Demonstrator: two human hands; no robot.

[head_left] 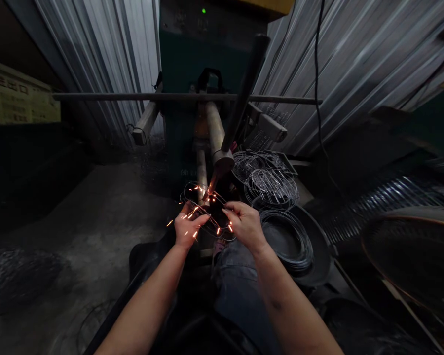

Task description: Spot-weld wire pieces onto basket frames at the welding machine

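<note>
My left hand (187, 228) and my right hand (245, 223) each pinch one side of a small round wire frame (206, 211) held over my lap. Its far edge sits under the tip of the spot welder's copper arm (215, 129), where orange sparks fly out towards my hands. The green welder body (192, 44) stands straight ahead. A dark lever rod (244, 93) slants down to the electrode.
A dark round pan with coiled wire rings (286, 239) lies just right of my right hand. Finished wire frames (270, 185) are piled behind it. A horizontal bar (133, 96) crosses in front of the corrugated metal walls. Bare concrete floor (77, 222) lies at left.
</note>
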